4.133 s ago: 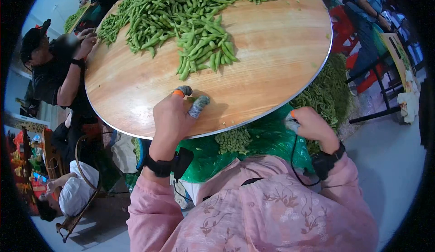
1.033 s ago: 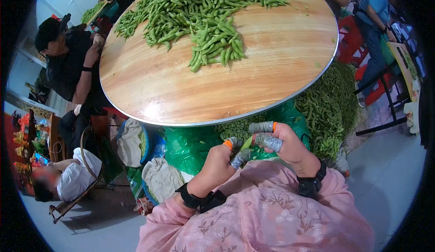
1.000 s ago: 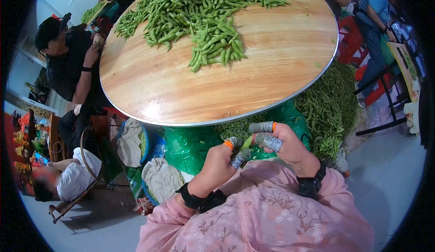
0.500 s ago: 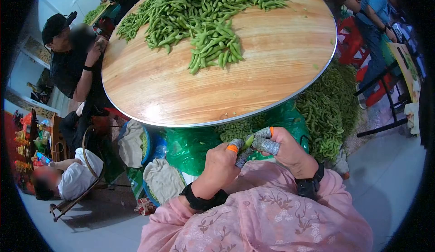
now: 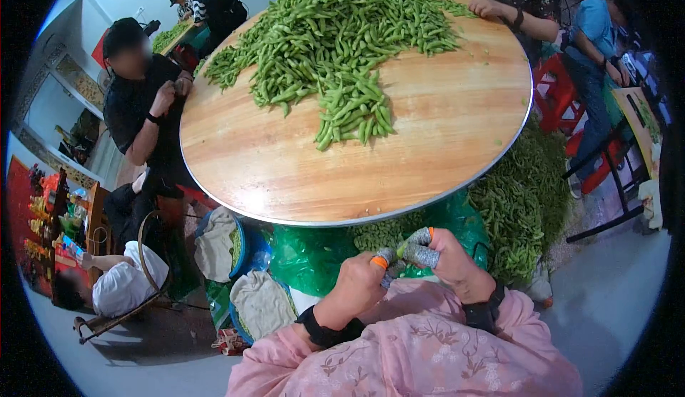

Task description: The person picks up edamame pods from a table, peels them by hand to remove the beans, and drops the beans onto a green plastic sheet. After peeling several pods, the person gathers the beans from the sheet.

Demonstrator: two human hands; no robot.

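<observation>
In front of my pink patterned top, my left hand (image 5: 360,283) and my right hand (image 5: 457,265) meet just below the near edge of the round table (image 5: 285,176). Grey knitted covers with orange bands wrap some thumbs and fingers. Between the fingertips shows a small piece of green soybean pod (image 5: 401,252), pinched from both sides and mostly hidden. On the wooden tabletop lies a large heap of green pods (image 5: 335,33), with a smaller spill (image 5: 354,111) reaching towards me.
Beneath the table are green plastic sheeting (image 5: 303,254), shelled beans (image 5: 385,233) and a big pile of pods (image 5: 524,197) at right. Cloth-covered blue tubs (image 5: 262,304) stand at left. One person (image 5: 132,90) sits at the table's left; another person's hand (image 5: 489,8) rests at its far right.
My view has tipped up, so the table and heap sit lower in it. Both hands stay together, with less of the pod showing. The person at left has turned their head.
</observation>
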